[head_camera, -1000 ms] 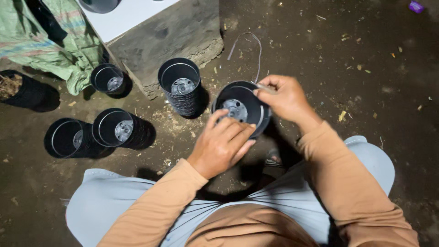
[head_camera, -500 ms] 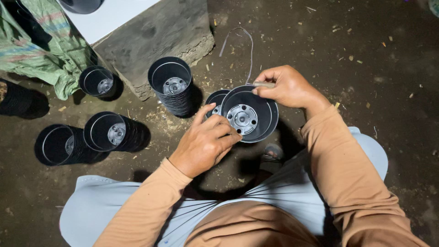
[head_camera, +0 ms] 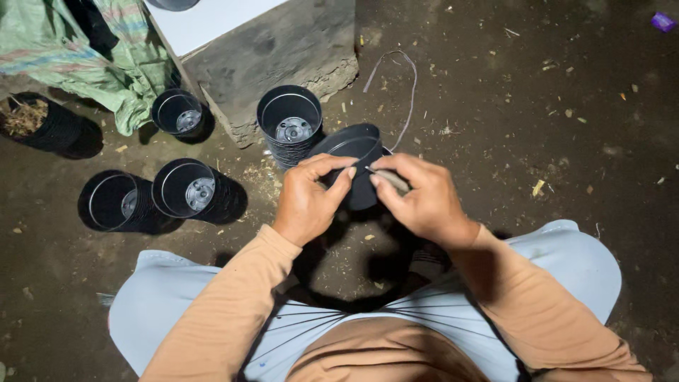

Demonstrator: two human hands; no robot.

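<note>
Both hands on one black pot [head_camera: 353, 159], just in front of the pot stack [head_camera: 288, 127].
Left hand [head_camera: 308, 201] grips its rim; right hand [head_camera: 421, 198] pinches a thin tool [head_camera: 389, 179], tip hidden.

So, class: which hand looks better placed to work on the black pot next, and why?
Probably the right hand: it pinches a thin tool against the black pot, while the left hand grips the pot.

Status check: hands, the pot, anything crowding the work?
Left hand and right hand both grip black plastic pot, tilted sideways. Pot stack close behind it. Nothing between.
</note>
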